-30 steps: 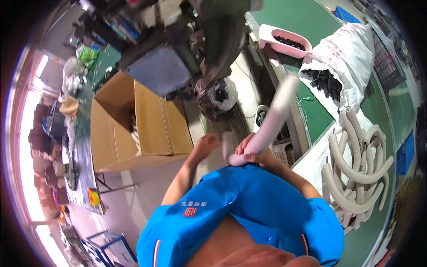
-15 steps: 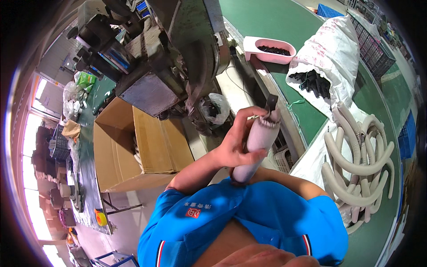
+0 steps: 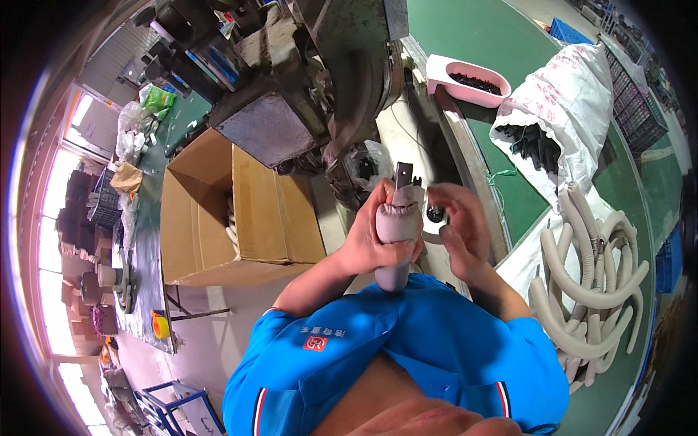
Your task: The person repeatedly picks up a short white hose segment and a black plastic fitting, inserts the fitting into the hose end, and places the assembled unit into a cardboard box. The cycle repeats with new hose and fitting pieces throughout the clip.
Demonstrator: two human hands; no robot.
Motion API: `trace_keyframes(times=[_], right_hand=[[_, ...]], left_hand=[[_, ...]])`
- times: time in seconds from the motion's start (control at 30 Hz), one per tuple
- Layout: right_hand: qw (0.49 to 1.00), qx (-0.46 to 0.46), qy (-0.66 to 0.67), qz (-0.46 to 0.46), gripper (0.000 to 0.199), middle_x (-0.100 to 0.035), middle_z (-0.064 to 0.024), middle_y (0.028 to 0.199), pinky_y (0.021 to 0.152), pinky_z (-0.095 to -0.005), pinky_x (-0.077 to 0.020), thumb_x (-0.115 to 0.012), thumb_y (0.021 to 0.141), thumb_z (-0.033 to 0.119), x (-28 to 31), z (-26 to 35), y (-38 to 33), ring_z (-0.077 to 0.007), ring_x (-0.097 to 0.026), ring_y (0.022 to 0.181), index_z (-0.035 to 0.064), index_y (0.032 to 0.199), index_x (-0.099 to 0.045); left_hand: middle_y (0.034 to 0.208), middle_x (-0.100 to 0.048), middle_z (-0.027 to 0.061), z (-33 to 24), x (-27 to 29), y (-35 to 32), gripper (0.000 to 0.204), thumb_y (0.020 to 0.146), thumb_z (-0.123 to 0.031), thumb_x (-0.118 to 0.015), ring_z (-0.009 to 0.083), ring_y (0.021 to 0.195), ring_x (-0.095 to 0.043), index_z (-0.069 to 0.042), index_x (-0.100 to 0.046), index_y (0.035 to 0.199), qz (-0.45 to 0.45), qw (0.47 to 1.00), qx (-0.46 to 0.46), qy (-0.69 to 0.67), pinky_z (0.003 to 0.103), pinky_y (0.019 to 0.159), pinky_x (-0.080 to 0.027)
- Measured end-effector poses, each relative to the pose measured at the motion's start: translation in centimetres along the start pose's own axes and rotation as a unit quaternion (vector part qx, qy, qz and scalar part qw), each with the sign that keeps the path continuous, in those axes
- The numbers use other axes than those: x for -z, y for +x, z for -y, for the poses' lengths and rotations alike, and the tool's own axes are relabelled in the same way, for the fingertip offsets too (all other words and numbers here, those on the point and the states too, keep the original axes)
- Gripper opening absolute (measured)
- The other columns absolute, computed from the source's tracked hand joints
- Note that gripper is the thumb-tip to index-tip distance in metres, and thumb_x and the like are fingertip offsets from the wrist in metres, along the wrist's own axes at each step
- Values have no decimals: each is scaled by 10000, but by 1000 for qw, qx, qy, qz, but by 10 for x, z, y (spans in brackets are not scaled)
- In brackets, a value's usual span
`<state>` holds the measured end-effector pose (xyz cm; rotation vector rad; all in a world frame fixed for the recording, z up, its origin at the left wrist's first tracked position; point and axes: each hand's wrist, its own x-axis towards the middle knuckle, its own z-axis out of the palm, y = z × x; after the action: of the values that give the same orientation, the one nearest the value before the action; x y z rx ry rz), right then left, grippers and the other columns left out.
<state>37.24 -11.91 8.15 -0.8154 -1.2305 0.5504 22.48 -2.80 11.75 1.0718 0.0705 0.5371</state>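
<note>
My left hand grips a short beige-grey rubber hose held upright in front of my blue shirt. A dark metal piece pokes out of the hose's top end. My right hand is just right of the hose with its fingers spread, touching or nearly touching the top end; it holds nothing that I can see. A dark machine stands directly behind the hose.
An open cardboard box sits left of the hands. A pile of curved beige hoses lies at the right on white sheeting. A white sack of black parts and a pink tray rest on the green table.
The hose went from pointing up to the right to standing upright in my left hand. My right hand has come off its lower end and now hovers by its top.
</note>
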Motion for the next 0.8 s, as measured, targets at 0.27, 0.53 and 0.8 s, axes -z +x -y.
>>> trace_keyframes(times=[0.27,0.53,0.8], right_hand=[[938,178,-291,55,415,-567,-222,1096,824,-410,-478,-611,791,125,-20,29,21,-363,-580,953,-49,1162,-539],[957,98,-273,28,212,-529,-105,793,745,-382,-417,-628,781,239,-18,18,33,-277,-499,804,30,795,-595],[985,-104,-91,-103,208,-457,-68,726,633,-309,-335,-644,783,205,7,-27,14,-177,-431,736,38,665,-605]], left_hand=[[951,-405,6,2,0,-3,603,649,-42,-702,93,841,-458,-123,-289,1081,-35,991,3,131,232,724,-424],[1030,-513,88,8,-7,-2,796,656,24,-683,123,918,-504,-113,-176,1254,-42,985,3,168,283,745,-457],[1150,-494,145,38,14,5,808,673,-44,-719,212,1028,-504,-60,-223,1311,38,952,77,292,345,886,-419]])
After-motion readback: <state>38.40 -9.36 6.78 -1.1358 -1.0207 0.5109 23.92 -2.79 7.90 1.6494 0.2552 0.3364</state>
